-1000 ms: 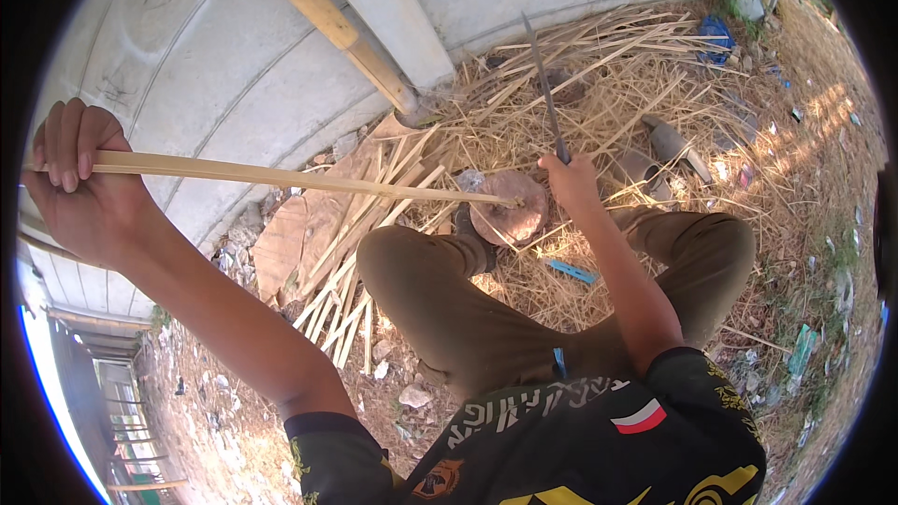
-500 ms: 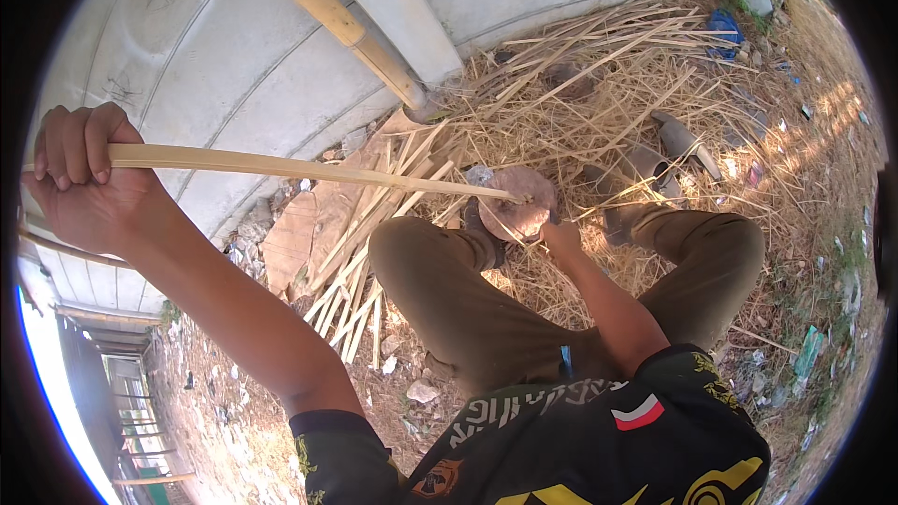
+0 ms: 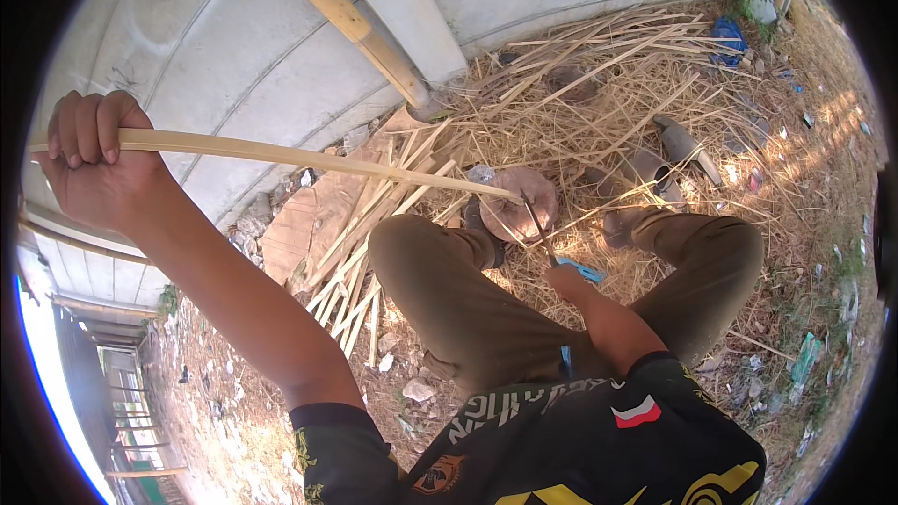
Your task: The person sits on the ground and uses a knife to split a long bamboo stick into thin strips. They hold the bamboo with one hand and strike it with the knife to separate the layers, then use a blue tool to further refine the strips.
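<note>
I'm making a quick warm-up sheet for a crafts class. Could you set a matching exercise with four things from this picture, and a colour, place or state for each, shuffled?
1. Strip
2. Knife
3. Block
4. Shirt

A. Round and reddish-brown
B. Gripped in the right hand
C. Black with yellow markings
D. Pale and long, gripped in the left hand

Right pairs: 1-D, 2-B, 3-A, 4-C
</note>
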The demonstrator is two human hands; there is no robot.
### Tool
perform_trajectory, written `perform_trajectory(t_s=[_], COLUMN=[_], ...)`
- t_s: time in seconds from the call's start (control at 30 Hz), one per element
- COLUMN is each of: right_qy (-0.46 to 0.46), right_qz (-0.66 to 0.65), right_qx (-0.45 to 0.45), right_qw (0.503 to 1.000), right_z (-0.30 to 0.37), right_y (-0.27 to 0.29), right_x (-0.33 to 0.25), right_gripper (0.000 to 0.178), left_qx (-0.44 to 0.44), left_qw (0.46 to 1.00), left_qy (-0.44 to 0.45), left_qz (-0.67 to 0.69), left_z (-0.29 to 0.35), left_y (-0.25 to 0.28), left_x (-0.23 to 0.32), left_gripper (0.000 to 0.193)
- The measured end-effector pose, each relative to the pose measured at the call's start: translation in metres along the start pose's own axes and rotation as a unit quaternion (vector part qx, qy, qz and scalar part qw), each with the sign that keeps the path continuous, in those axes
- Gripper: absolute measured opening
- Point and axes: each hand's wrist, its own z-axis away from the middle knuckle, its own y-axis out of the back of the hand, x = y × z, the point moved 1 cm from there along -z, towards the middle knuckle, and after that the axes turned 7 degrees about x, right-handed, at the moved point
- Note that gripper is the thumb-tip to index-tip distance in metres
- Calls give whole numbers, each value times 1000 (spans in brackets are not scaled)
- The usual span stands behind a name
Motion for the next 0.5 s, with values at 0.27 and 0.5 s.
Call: perform_trajectory(t_s=[0.27,0.5], right_qy=[137,533], right_qz=[12,-102], right_qx=[141,237], right_qw=[980,806], right_z=[-4,160], right_y=[14,86], right_x=[-41,-223], right_gripper=[40,36], left_qx=[-24,-19], left_qw=[1000,1000], left_qy=[0,13], left_qz=[-11,-12], left_z=[-5,-5], left_y=[4,7], left_x=[6,5], left_gripper=[47,48])
